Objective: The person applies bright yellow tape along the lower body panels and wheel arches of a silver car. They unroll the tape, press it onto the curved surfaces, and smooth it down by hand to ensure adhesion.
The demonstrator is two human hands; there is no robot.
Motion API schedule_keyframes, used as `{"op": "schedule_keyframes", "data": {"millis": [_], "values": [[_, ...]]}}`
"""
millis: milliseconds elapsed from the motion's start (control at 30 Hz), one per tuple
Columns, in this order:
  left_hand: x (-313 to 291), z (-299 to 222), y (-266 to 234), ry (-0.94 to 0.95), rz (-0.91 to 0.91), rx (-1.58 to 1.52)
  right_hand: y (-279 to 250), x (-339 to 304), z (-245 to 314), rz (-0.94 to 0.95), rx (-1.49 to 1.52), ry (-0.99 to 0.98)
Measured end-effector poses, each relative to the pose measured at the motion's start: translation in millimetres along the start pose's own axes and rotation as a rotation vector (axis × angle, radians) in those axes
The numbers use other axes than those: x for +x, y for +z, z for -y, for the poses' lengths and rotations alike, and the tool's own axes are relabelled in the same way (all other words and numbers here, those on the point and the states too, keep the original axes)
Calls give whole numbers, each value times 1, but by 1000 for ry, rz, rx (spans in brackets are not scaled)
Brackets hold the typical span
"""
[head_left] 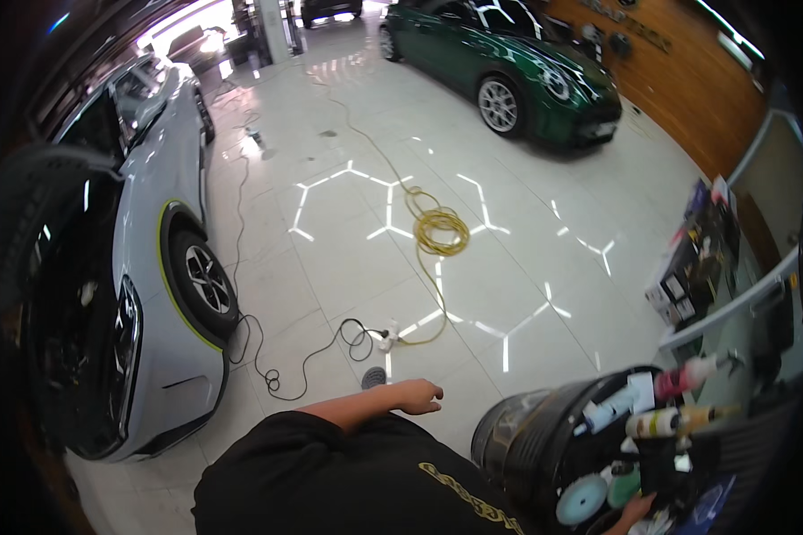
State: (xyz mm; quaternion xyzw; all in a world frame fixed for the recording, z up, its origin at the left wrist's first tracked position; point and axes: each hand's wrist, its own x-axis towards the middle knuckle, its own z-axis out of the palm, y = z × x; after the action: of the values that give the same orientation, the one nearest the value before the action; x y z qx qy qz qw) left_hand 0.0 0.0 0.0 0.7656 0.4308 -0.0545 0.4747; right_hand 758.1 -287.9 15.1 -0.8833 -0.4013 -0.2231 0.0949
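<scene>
In front of my black shirt [330, 473], my left hand [418, 397] hangs over the floor, fingers loosely bent and apart, nothing visible in it. My right hand [635, 511] reaches among the things on a black drum [531, 428] at the lower right; its fingertips are partly lost against dark items there. Closest to it are a green pad [625, 486] and a light blue round polishing pad [582, 500]. Farther over the drum top are a pale blue bottle [611, 410], a white bottle with a dark label [653, 423] and a pink spray bottle [684, 378].
A light grey car [174, 357] with its hood raised stands at left, a green car [517, 76] at the far right. A coiled yellow cable [442, 232] runs to a white socket block [389, 337], joined by a black cord [308, 366]. Boxes [678, 290] stand at right.
</scene>
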Motion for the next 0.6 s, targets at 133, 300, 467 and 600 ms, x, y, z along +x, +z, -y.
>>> {"op": "schedule_keyframes", "data": {"millis": [133,300,467,600], "values": [[-53,99,-74,-76,-76,11,15,59,144,-51,16,6],[-77,191,-168,-82,-387,-185,-61,131,318,-279,125,2],[-99,220,-270,-165,-555,-324,-136,148,537,-330,671,-112],[-67,168,-350,122,-587,-692,-167,106,751,245,1308,-293]]}}
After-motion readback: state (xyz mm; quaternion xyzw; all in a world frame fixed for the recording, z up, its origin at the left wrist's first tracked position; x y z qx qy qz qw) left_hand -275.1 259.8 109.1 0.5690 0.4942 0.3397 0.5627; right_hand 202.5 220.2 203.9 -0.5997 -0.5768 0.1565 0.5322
